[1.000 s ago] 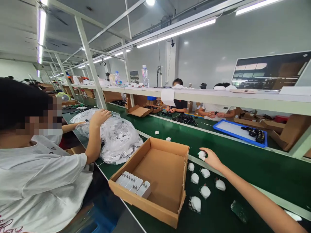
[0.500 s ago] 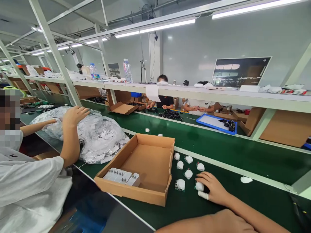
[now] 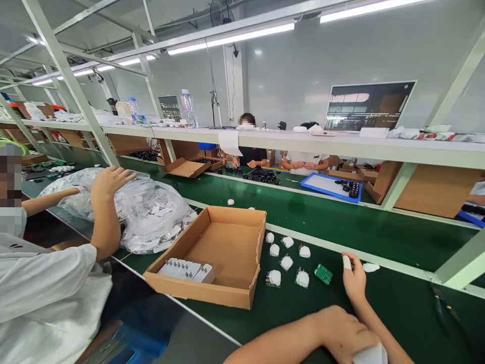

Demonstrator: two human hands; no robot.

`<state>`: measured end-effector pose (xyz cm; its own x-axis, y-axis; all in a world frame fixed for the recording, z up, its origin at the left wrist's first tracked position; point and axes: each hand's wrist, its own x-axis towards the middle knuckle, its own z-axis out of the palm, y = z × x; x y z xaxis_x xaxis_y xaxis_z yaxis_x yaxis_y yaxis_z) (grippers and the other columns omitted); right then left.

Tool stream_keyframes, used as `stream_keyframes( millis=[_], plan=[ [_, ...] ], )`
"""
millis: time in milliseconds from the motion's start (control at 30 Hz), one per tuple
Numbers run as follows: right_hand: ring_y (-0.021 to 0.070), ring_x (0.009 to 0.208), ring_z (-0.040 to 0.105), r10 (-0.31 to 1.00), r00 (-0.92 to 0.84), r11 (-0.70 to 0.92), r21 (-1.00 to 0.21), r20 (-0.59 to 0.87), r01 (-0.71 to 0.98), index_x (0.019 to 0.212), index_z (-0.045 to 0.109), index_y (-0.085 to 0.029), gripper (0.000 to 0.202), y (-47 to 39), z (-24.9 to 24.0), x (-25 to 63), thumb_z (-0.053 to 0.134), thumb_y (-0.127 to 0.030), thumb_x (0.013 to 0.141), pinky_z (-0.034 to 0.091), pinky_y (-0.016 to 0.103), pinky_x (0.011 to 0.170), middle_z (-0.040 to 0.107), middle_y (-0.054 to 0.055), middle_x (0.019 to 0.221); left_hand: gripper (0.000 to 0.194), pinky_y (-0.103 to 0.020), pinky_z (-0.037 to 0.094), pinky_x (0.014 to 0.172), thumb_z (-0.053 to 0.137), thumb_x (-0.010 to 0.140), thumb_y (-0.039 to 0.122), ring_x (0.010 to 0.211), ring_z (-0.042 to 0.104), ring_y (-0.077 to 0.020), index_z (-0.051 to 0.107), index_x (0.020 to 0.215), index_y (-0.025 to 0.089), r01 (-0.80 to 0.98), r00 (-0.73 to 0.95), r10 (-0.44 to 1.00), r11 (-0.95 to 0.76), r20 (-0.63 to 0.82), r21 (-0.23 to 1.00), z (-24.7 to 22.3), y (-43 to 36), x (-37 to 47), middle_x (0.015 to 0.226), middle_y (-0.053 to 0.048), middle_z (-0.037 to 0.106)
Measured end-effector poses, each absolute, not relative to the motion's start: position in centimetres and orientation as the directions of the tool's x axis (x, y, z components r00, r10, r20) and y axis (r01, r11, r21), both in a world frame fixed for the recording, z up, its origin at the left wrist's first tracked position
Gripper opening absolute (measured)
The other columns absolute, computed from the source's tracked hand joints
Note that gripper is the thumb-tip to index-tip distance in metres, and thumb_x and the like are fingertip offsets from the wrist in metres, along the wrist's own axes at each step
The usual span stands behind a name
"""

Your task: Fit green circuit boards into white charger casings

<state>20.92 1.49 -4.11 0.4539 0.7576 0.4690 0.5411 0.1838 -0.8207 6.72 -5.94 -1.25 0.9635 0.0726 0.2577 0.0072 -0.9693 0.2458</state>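
Observation:
At the bottom edge, my left hand is closed around a white plastic housing, partly cut off by the frame. My right hand is raised above the green bench, thumb and forefinger drawn together; whatever they hold, if anything, I cannot make out. A white covering wraps one of its digits. Beside that hand lies a bare green circuit board, and just behind it a flat white piece. Several small boards topped with rounded white lumps, such as this lumped board, sit left of the green one.
An open cardboard box holds several white plug housings. Left of it are a clear bag of white parts and a co-worker's arm. Pliers lie at right. A shelf spans the bench; people work behind.
My right hand has lifted off a lumped board and moved right, uncovering the green board. My left hand has come into view with the white housing. The view has shifted slightly.

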Motion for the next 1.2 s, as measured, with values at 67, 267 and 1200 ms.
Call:
stream_keyframes(
  millis=[67,267,1200],
  plan=[
    [0.0321,0.095,0.066,0.768,0.485,0.131,-0.843,0.419,0.522,0.100,0.063,-0.014,0.047,1.7,-4.6,21.7,0.035,-0.052,0.094,0.051,0.046,0.084,0.070,0.018,0.101,0.065,-0.035,0.054,0.062,0.066,0.070,0.068,0.089,0.073,-0.0302,0.055,0.112,0.021,0.154,0.919,0.250,-0.939,0.305,0.307,-2.3,-5.9,6.9,0.100,-0.011,0.075],
    [0.0281,0.093,0.064,0.866,0.257,0.187,-0.755,0.429,0.629,0.106,0.066,-0.016,0.045,1.8,-4.2,20.8,0.043,-0.052,0.090,0.051,0.041,0.083,0.070,0.013,0.104,0.074,-0.036,0.057,0.071,0.076,0.054,0.068,0.088,0.073,-0.0311,0.059,0.112,0.024,0.351,0.720,0.568,-0.794,0.399,0.497,-1.9,-5.1,5.8,0.097,-0.007,0.075],
    [0.0324,0.119,0.059,0.994,-0.045,0.089,-0.964,0.103,-0.250,0.122,0.057,-0.026,0.057,-8.4,4.0,21.4,0.073,-0.058,0.078,0.046,0.050,0.100,0.065,0.013,0.127,0.054,-0.045,0.052,0.096,0.069,0.071,0.024,0.113,0.060,-0.0269,0.046,0.120,0.023,0.285,0.287,0.770,-0.637,0.570,0.716,1.7,-3.9,3.1,0.119,-0.010,0.059]
  ],
)
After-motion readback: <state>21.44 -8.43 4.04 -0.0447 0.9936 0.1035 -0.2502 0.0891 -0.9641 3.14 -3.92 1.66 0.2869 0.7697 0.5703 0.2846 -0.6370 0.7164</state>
